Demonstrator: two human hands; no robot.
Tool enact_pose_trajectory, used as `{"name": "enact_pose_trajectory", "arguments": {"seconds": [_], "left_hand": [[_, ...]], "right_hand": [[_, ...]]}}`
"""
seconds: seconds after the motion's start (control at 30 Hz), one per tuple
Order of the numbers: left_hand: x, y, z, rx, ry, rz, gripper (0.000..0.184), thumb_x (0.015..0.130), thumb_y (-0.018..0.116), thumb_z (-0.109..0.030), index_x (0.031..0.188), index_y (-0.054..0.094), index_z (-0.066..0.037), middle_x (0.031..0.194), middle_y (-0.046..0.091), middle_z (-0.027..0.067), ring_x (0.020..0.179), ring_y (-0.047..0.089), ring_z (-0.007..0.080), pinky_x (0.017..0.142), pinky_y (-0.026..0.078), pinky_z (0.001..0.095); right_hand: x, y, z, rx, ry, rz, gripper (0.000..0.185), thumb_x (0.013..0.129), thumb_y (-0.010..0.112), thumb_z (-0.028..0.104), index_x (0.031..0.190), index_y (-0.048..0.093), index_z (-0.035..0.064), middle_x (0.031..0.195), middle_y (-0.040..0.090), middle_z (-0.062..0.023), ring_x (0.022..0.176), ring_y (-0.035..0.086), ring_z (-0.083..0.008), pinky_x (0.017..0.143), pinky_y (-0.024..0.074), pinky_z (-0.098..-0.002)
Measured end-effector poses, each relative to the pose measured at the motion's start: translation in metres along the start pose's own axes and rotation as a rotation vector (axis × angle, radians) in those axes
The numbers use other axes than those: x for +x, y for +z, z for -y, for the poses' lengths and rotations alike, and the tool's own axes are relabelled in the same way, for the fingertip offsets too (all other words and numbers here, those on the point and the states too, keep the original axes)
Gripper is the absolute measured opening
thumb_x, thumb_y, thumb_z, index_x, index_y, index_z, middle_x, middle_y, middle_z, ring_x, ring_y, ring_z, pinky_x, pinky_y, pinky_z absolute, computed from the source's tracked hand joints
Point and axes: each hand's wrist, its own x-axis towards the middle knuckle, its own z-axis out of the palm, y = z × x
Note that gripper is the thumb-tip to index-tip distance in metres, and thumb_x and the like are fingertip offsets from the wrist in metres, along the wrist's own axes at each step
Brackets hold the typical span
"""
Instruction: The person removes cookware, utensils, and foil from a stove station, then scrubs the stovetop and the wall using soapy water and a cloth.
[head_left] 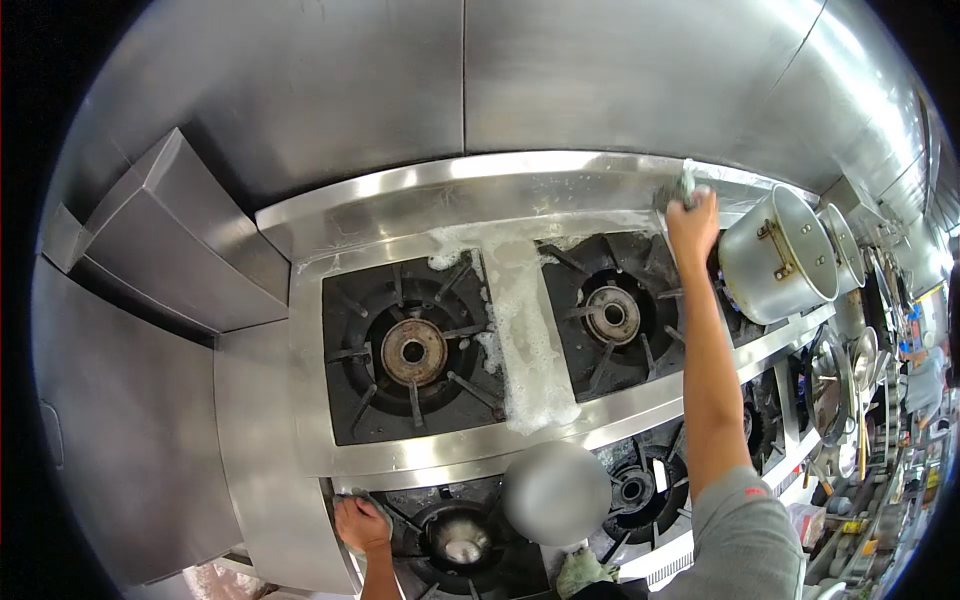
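The right hand's (692, 225) fingers clamp a scrubber (683, 190), likely to press the back ledge (580, 190); the left hand (362, 523) seems braced for balance, its fingers' grip unclear.

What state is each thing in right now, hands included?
Right hand: closed on a cloth or pad
Left hand: resting at the front stove's edge
Rear left burner: bare, no flame visible
Rear middle burner: bare, no flame visible
Steel strip between them: wet, sudsy
Large stockpot: appears uncovered, contents hidden
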Motion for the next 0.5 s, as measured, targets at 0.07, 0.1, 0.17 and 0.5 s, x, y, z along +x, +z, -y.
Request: {"name": "enact_pose_trajectory", "arguments": {"seconds": [0.07, 0.1, 0.17, 0.5], "left_hand": [[-0.002, 0.0, 0.002, -0.001, 0.008, -0.002, 0.023, 0.087, 0.046, -0.023, 0.077, 0.05, -0.002, 0.081, 0.052, 0.0193, 0.078, 0.052, 0.0408, 0.069, 0.042, 0.0499], [0.0, 0.0, 0.0, -0.006, 0.017, -0.011, 0.023, 0.087, 0.046, -0.023, 0.077, 0.05, -0.003, 0.081, 0.052, 0.0192, 0.078, 0.052, 0.0407, 0.068, 0.042, 0.0499], [0.004, -0.002, 0.0, -0.018, 0.021, -0.026, 0.023, 0.087, 0.046, -0.023, 0.077, 0.05, -0.002, 0.08, 0.052, 0.0192, 0.078, 0.052, 0.0407, 0.068, 0.042, 0.05], [0.003, -0.002, 0.003, -0.025, 0.053, 0.016, 0.024, 0.087, 0.046, -0.023, 0.077, 0.05, -0.002, 0.081, 0.053, 0.0195, 0.078, 0.052, 0.0405, 0.067, 0.042, 0.0504]], "right_hand": [[0.018, 0.064, -0.024, 0.037, 0.041, -0.029, 0.027, 0.064, 0.065, 0.007, 0.088, 0.055, 0.0002, 0.091, 0.057, -0.022, 0.085, 0.056, -0.04, 0.08, 0.0451, -0.0469], [0.013, 0.087, -0.016, 0.008, 0.174, 0.056, 0.026, 0.06, 0.067, 0.007, 0.083, 0.055, 0.0006, 0.091, 0.056, -0.0206, 0.084, 0.057, -0.038, 0.08, 0.0455, -0.0444], [-0.008, 0.139, -0.008, -0.003, 0.209, 0.169, 0.027, 0.062, 0.067, 0.011, 0.084, 0.057, -0.0019, 0.092, 0.056, -0.0216, 0.085, 0.056, -0.0376, 0.083, 0.0443, -0.0461], [-0.15, -0.003, 0.145, 0.626, -0.222, 0.777, 0.026, 0.067, 0.06, 0.001, 0.092, 0.054, 0.0041, 0.089, 0.053, -0.02, 0.085, 0.054, -0.0413, 0.076, 0.0455, -0.0439]]}}
